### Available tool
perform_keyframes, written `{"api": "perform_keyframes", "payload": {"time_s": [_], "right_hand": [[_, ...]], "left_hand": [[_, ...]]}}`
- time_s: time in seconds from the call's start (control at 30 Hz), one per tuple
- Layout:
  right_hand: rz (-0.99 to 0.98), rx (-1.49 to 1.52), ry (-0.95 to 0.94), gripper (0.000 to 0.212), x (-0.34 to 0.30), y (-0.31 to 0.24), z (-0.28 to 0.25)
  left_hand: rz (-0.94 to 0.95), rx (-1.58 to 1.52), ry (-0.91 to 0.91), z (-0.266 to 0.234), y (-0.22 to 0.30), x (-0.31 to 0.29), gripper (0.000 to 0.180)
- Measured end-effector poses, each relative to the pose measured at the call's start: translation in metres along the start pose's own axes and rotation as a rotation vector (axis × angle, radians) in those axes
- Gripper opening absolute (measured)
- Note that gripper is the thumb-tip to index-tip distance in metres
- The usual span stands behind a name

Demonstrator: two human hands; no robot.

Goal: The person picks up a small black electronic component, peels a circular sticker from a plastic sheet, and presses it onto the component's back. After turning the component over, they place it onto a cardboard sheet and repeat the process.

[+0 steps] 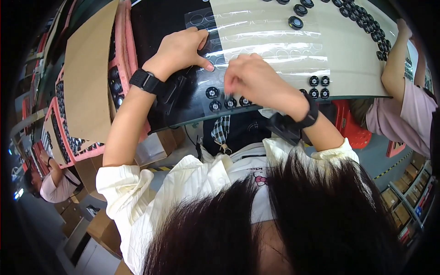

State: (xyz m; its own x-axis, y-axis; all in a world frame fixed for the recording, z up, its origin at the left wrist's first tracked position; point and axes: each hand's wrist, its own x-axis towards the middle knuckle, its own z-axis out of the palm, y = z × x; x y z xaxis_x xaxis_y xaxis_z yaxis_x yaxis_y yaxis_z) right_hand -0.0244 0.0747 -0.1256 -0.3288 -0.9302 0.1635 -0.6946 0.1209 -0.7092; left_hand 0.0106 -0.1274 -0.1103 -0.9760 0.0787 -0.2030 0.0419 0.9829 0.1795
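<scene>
My left hand (181, 52) rests, thumb stretched out and fingers apart, at the left part of a clear plastic sheet (270, 38) with rows of round outlines. Nothing shows in its grip. To its right, my right hand (259, 80) hangs over the near part of the sheet. Its fingers are curled together and slightly blurred; whatever they may hold is hidden. Just below them sit small black round parts with pale centres, among them one round part (212, 92) at the near left. More of these stand at the sheet's near right corner, including one black part (325, 81).
Loose black round parts (362, 18) line the far right. At left, a brown cardboard sheet (89, 68) covers part of a pink foam tray (123, 41) holding similar parts. Another person's arm (396, 68) reaches in at right. A red stool (350, 126) stands below the table edge.
</scene>
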Motion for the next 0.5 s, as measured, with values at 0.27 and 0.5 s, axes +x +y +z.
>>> {"api": "perform_keyframes", "payload": {"time_s": [0.27, 0.5], "right_hand": [[0.056, 0.181, 0.291, 0.047, 0.007, -0.009, 0.021], [0.113, 0.114, 0.194, 0.066, 0.009, -0.012, 0.037]], "left_hand": [[0.177, -0.153, 0.084, 0.007, -0.016, 0.002, 0.051], [0.156, -0.218, 0.121, 0.012, -0.020, 0.000, 0.040]]}}
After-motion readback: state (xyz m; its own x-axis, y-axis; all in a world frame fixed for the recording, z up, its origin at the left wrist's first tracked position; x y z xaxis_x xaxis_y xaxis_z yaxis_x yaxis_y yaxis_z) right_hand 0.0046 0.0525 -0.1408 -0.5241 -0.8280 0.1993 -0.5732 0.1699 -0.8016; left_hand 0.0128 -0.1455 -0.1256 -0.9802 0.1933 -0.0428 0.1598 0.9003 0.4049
